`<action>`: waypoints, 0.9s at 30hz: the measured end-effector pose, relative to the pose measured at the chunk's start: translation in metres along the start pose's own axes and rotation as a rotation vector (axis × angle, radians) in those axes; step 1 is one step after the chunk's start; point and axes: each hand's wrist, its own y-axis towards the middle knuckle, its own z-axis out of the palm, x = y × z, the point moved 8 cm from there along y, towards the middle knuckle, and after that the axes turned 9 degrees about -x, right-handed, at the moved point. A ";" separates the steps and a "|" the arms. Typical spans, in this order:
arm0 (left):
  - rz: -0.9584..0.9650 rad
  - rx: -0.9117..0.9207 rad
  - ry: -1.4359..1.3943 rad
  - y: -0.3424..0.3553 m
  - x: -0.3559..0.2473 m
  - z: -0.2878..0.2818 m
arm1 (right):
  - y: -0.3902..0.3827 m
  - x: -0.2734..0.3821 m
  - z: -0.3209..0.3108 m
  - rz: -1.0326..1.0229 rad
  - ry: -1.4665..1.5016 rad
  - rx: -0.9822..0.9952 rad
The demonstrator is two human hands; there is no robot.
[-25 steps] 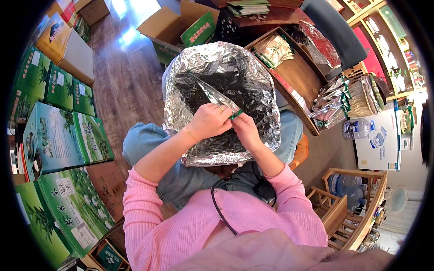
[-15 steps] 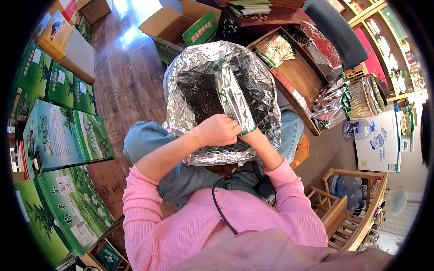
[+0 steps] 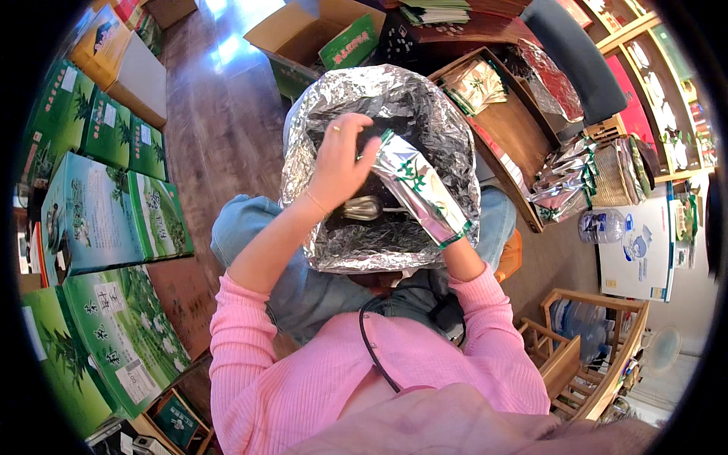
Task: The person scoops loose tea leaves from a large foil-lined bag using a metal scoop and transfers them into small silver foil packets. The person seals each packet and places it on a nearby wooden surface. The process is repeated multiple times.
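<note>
A large silver foil-lined bag [image 3: 447, 117] stands wide-mouthed between my knees, its dark inside partly hidden. Over it leans a long silver foil pouch [image 3: 417, 188] with green ends and a green leaf print. My right hand [image 3: 457, 249] is under the pouch's lower end and bears it; its fingers are hidden. My left hand [image 3: 343, 163] is raised at the pouch's upper end, holding nothing, with thumb and fingers apart. Whether the thumb touches the pouch edge I cannot tell. Inside the bag shows a metal scoop [image 3: 364, 207], its handle running behind the pouch.
Green boxes [image 3: 114, 334] are stacked along the left. Beyond the bag is an open carton [image 3: 292, 34]. A wooden tray [image 3: 508, 125] with several flat pouches stands at the right, near a heap of foil pouches [image 3: 563, 178] and a wooden stool [image 3: 561, 364].
My left hand has gone from the pouch's lower end up to its upper end and opened. The pouch has turned its printed face up, and the scoop has come into sight.
</note>
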 end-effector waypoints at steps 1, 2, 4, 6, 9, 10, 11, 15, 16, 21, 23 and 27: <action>-0.186 -0.002 -0.048 -0.001 0.022 0.002 | -0.002 -0.014 -0.013 0.156 0.199 -0.051; -0.313 0.124 -0.094 -0.004 0.035 0.012 | -0.005 -0.023 -0.018 0.304 0.408 -0.131; -0.566 0.376 -0.191 -0.019 0.055 0.030 | -0.007 -0.031 -0.017 0.316 0.489 -0.013; -0.483 0.452 -0.103 -0.020 0.054 0.033 | -0.009 -0.037 -0.017 0.398 0.596 0.019; -0.432 0.472 -0.041 -0.021 0.051 0.031 | -0.016 -0.037 -0.012 0.492 0.734 -0.011; -0.405 0.457 -0.026 -0.019 0.049 0.029 | -0.017 -0.036 -0.011 0.504 0.744 -0.011; -0.377 0.442 -0.014 -0.017 0.047 0.028 | -0.017 -0.034 -0.009 0.500 0.739 -0.004; -0.445 0.462 -0.057 -0.019 0.044 0.029 | -0.016 -0.025 -0.005 0.455 0.660 0.045; -0.439 0.452 -0.089 -0.020 0.046 0.031 | -0.015 -0.023 -0.004 0.445 0.636 0.056; -0.341 0.342 -0.130 -0.019 0.051 0.031 | -0.016 -0.016 0.007 0.369 0.485 0.121; -0.390 0.361 -0.142 -0.020 0.056 0.032 | -0.016 -0.009 0.012 0.304 0.384 0.160; -0.530 0.434 -0.305 -0.029 0.059 0.037 | -0.018 0.010 0.030 0.113 0.131 0.250</action>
